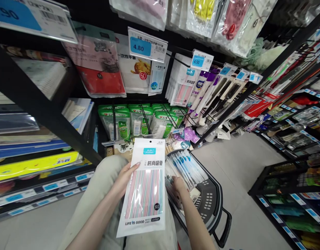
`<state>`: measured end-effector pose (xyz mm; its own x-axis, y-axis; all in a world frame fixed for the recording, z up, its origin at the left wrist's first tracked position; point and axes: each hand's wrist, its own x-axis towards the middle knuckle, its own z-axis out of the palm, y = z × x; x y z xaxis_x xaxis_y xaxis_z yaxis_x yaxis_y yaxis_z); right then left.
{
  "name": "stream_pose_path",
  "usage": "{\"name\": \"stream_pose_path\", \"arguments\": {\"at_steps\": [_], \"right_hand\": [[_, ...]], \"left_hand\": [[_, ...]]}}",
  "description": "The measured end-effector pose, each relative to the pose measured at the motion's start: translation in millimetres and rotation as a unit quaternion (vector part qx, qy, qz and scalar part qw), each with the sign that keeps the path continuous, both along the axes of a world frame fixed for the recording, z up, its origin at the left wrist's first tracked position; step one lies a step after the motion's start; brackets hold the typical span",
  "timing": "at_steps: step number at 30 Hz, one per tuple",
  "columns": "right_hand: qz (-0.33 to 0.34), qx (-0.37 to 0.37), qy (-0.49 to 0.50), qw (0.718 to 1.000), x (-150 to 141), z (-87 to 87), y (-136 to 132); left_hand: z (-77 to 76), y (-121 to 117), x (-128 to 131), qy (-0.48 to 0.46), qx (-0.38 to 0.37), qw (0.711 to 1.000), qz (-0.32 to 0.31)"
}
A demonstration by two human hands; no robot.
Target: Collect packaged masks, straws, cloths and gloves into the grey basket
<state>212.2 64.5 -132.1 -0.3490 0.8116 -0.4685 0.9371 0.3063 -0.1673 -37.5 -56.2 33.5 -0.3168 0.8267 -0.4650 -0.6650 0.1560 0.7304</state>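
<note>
My left hand (124,179) is closed on the left edge of a white pack of coloured drinking straws (144,187), held upright over my knee. My right hand (179,184) reaches into a dark shopping basket (213,201) and rests among several more straw packs (184,166) standing in it. Its fingers are partly hidden by the held pack and the packs around them.
Black shelving in front carries hanging packs of gloves, straws and green-labelled packets (139,121), with price tags (146,45) above. Stacked goods fill the left shelves (32,159). More racks stand at the right (292,194), across a grey tiled aisle floor (243,163).
</note>
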Motion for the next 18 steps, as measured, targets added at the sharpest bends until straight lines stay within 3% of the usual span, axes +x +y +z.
{"name": "stream_pose_path", "arguments": {"at_steps": [7,18], "right_hand": [[-0.027,0.003,0.023,0.999,15,3.9,-23],[-0.055,-0.016,-0.003,0.998,93,8.2,-53]], "left_hand": [[-0.7,0,-1,-0.003,0.013,1.000,-0.001],[-0.4,0,0,0.002,0.013,1.000,0.006]]}}
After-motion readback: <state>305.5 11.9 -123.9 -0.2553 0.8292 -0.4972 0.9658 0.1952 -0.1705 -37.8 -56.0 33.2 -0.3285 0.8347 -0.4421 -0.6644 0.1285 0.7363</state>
